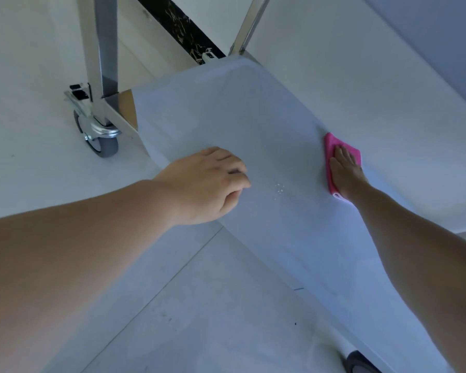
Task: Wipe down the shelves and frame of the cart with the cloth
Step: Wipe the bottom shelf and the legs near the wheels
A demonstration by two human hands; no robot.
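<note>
pressing pink cloth, flat, on shelf

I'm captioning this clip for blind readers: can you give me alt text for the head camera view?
A right hand presses a pink cloth flat on a pale lower cart shelf, while the left hand rests on the shelf's near edge. A metal frame post and grey caster wheel stand behind.
</note>
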